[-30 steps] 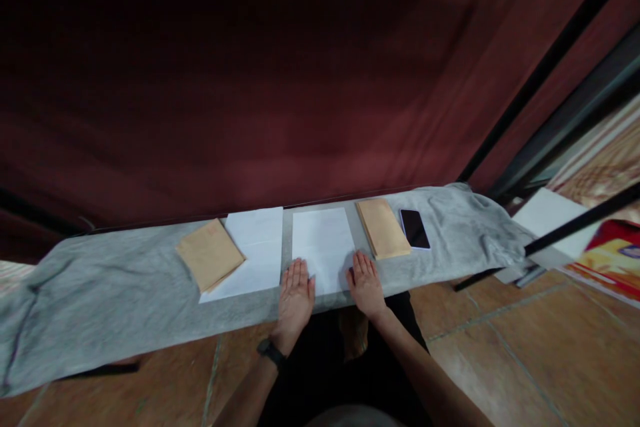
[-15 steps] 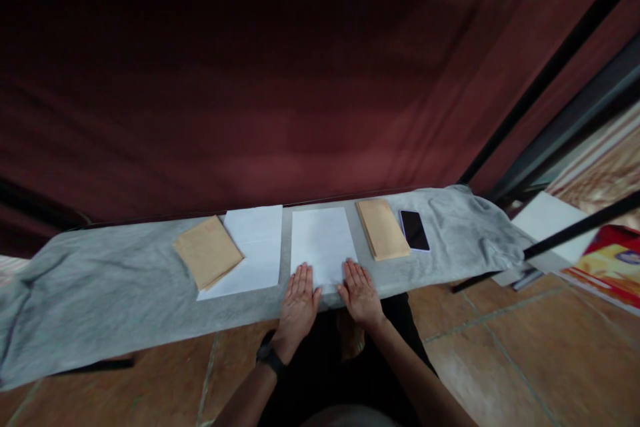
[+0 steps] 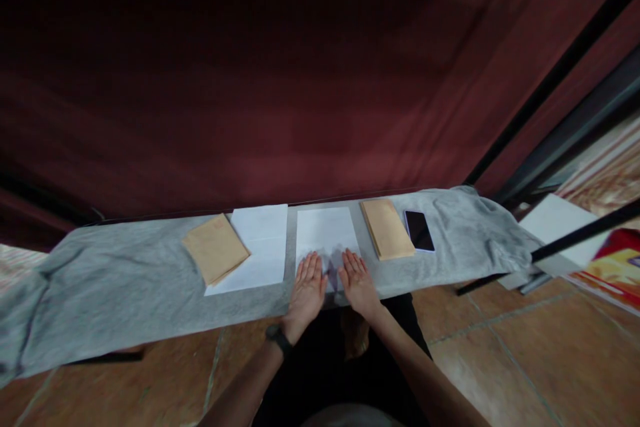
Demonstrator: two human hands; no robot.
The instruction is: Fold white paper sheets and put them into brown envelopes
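A white sheet of paper [image 3: 324, 230] lies in front of me on the grey cloth. Over its near left part is my left hand [image 3: 308, 283], fingers stretched out and palm down. My right hand [image 3: 359, 285] is likewise stretched out flat over the near right part. Neither hand grips anything; a shadow falls on the paper between them. Whether the palms press on the sheet or hover just above it, I cannot tell. To the right lies a stack of brown envelopes [image 3: 389, 230]. On the left, more brown envelopes [image 3: 216, 248] rest partly on other white paper [image 3: 267, 247].
A phone [image 3: 420, 231] with a dark screen lies right of the envelope stack. The grey cloth [image 3: 135, 280] covers a long narrow bench or table against a dark red backdrop [image 3: 300, 113]. Black metal bars [image 3: 550, 100] and a white board [image 3: 563, 227] stand at the right.
Both hands have moved slightly forward over the sheet and a little closer together. The whole view has shifted slightly. The envelopes and phone have kept their places on the cloth.
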